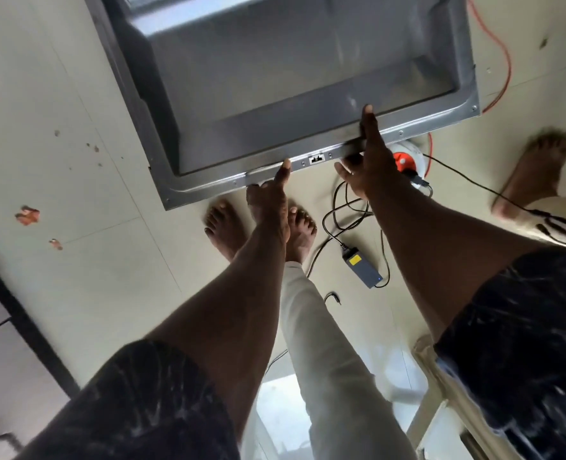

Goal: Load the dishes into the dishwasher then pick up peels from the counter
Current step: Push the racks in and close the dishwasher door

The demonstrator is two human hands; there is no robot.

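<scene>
The grey dishwasher door (275, 78) lies folded down flat, its inner face up, filling the upper middle of the head view. My left hand (270, 194) grips the door's near edge left of the latch (316, 159), thumb on top and fingers curled under. My right hand (369, 161) grips the same edge right of the latch, thumb stretched over the rim. No dishes and no counter show. Two reddish peel-like scraps (27, 214) lie on the floor at the left.
My bare feet (228, 230) stand just below the door edge. A black power adapter (363, 267) with tangled cables lies on the tiles beside them. An orange cable reel (404, 161) sits under the door's right corner. Another person's foot (534, 171) is at the right.
</scene>
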